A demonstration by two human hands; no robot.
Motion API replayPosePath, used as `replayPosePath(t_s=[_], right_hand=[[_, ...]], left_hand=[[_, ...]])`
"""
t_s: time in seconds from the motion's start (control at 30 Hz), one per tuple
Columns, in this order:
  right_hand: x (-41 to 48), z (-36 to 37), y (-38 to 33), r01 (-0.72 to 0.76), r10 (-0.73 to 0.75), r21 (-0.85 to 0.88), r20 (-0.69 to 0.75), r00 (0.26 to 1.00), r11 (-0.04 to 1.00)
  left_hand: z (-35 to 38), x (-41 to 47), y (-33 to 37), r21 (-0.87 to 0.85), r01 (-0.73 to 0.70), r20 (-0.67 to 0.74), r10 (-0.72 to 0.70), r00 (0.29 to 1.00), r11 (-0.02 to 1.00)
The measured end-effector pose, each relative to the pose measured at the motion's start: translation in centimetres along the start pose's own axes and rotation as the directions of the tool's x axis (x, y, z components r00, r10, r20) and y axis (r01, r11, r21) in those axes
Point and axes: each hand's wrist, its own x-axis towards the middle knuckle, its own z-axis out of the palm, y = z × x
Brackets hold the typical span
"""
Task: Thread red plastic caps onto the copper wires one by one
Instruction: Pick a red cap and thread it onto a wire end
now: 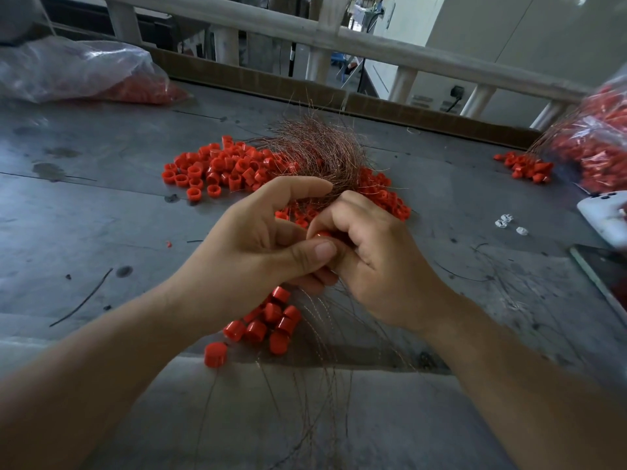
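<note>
Scratched gray metal table (101,215) holds round red caps (217,171) far off, while left hand (251,245) and right hand (373,252) pinch one red cap (322,234) by thin copper wires (315,150).

Scuffed grey desk (101,215), pale wooden railing (373,45) behind, tiny white bits (504,221) right, possibly a white phone (600,218) at the edge
</note>
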Motion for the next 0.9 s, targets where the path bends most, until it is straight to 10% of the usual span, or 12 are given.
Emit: replayPosePath(t_s=[0.63, 0.9], right_hand=[[0.3, -0.7, 0.2, -0.132, 0.158, 0.338, -0.049, 0.986, 0.932], [0.3, -1.3, 0.6, -0.203, 0.22, 0.174, -0.082, 0.972, 0.963]], left_hand=[[-2.5, 1.4, 0.6, -0.298, -0.031, -0.184, -0.025, 0.983, 0.954], [-2.5, 1.2, 0.1, 0.062, 0.078, -0.321, -0.055, 0.945, 0.995]])
